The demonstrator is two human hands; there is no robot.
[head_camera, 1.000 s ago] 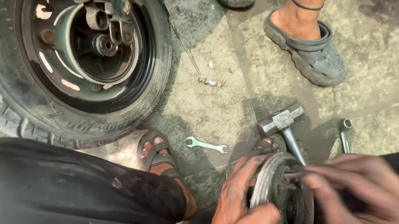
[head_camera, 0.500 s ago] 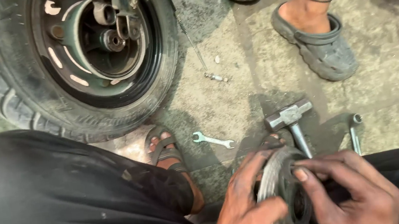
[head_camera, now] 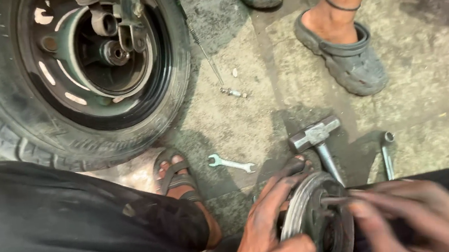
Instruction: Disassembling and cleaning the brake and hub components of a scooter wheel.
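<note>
The left hand point(head_camera: 266, 232) grips the rim of a round metal disc point(head_camera: 315, 222), which stands on its edge. The right hand point(head_camera: 417, 217) touches the disc face with its fingers. Behind them, a hammer point(head_camera: 317, 138) and a small wrench point(head_camera: 231, 164) lie on the concrete ground point(head_camera: 266, 99), near a wheel point(head_camera: 72, 75).

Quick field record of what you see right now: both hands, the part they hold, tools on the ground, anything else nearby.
left hand: grips the rim of the round metal drum, standing on edge
right hand: fingers at the drum's centre; blurred
hammer: on the concrete behind the drum
spanner: flat on the ground
L-shaped wrench: right of the hammer
wheel: tyre on, upper left
bystander's foot: grey clog, top right
</note>
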